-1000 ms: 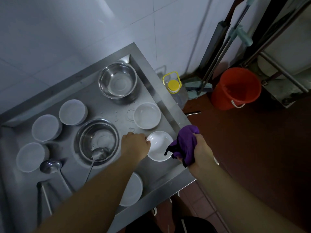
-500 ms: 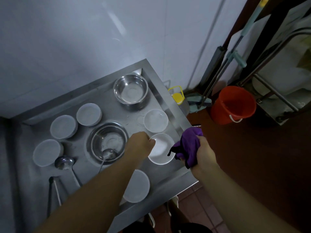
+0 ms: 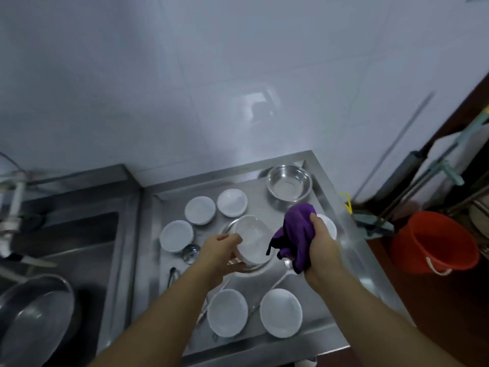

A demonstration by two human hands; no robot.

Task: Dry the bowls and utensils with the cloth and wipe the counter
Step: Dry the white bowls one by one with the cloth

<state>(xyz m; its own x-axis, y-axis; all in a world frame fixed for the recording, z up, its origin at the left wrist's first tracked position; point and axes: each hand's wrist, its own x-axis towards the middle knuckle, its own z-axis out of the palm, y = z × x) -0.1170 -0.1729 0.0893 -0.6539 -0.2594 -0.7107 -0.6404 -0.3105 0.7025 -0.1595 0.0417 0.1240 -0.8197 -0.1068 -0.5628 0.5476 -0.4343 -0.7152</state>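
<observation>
White bowls (image 3: 176,236) number seven, steel bowls (image 3: 289,186) two.

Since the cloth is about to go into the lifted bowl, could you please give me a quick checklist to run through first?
1. Left hand grips the white bowl by its rim: ok.
2. Bowl lifted off the counter, tilted toward the cloth: ok.
3. Right hand holds the purple cloth bunched: ok.
4. Cloth touching the bowl's inside: not ok, it is beside the bowl.
5. Bowl wet or dry: cannot tell, the picture is blurred.
6. Ladle and steel bowl lie right below the hands: not ok, mind them.
</observation>
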